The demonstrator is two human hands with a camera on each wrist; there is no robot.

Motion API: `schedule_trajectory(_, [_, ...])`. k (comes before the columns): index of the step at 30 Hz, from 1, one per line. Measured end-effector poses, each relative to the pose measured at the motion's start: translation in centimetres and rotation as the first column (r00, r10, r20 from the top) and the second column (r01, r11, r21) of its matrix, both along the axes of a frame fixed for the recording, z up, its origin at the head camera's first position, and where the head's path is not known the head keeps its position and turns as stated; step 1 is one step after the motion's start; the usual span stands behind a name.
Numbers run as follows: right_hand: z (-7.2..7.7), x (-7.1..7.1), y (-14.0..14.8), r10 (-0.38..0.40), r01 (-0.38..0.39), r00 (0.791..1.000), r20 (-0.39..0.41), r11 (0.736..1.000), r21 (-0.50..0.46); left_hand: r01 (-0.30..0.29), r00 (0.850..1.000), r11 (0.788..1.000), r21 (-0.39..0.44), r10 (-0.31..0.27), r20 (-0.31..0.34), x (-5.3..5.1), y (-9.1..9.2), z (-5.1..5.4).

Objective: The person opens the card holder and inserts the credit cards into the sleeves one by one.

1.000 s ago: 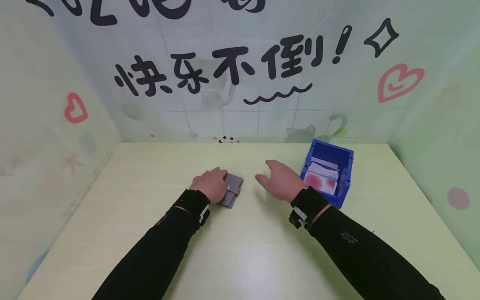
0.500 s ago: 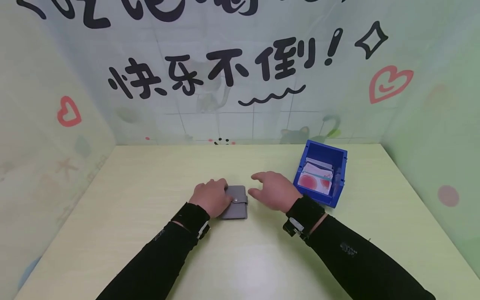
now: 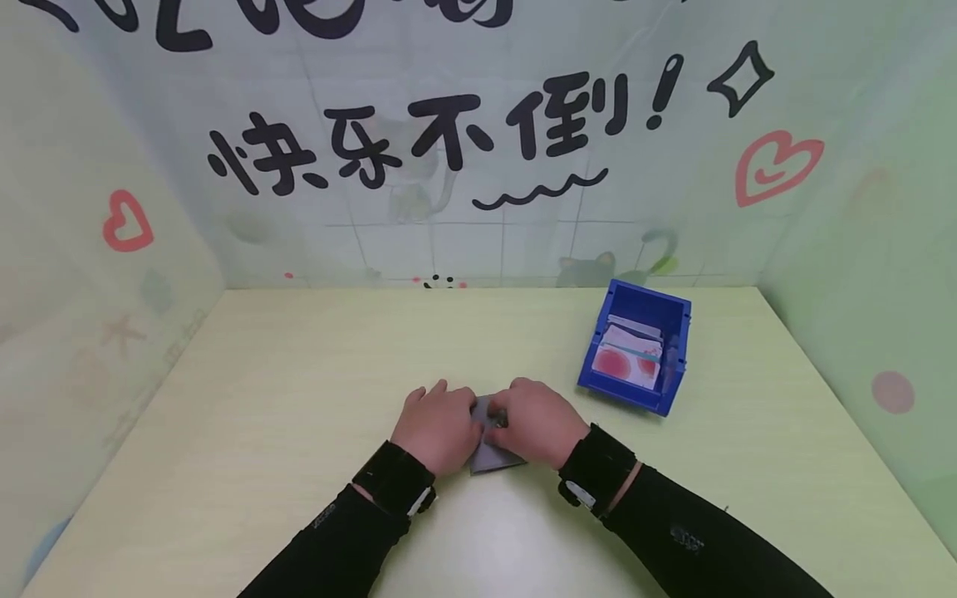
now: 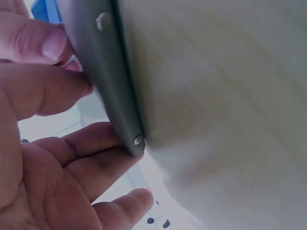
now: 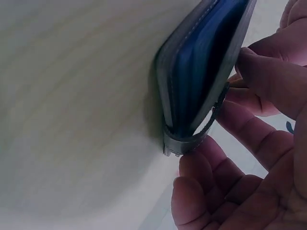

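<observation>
A grey wallet [image 3: 489,455] lies on the table between my two hands. My left hand [image 3: 436,428] holds it at the spine; in the left wrist view the thumb [image 4: 53,88] presses on the cover and the fingers reach its far end. My right hand [image 3: 542,423] pinches the opposite side by the closure strap [image 5: 184,143]. In the right wrist view that strap bows away from the cover's edge, leaving a gap, and blue inner pockets [image 5: 204,52] show between the parted covers. From the head view, both hands hide much of the wallet.
A blue plastic box [image 3: 624,397] with several cards [image 3: 628,353] inside stands at the back right of the pale wooden table [image 3: 336,349]. Printed fabric [image 3: 463,249] hangs behind the table and along both sides.
The wallet has come nearer to me and slightly right, turning as it moved. My right hand, earlier apart from it, now grasps its strap side. The left hand stays on the wallet.
</observation>
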State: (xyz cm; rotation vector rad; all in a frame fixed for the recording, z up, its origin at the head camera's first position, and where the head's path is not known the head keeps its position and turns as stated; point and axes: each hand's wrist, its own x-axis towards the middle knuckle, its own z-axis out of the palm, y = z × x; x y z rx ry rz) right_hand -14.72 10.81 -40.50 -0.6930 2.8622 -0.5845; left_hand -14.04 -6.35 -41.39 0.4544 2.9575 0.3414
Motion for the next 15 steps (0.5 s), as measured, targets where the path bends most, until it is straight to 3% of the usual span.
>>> schedule_trajectory(8, [-0.57, 0.33, -0.16, -0.019, 0.02, 0.999, -0.027, 0.999, 0.032, 0.027, 1.0, 1.0, 0.007, -0.027, -0.005, 0.73, 0.16, 0.51])
schedule_trajectory(15, [-0.35, 0.3, -0.08, -0.01, 0.014, 0.999, -0.047, 0.998, 0.066, 0.11, 0.99, 0.992, 0.064, -0.104, -0.092, 0.73, 0.54, 0.45])
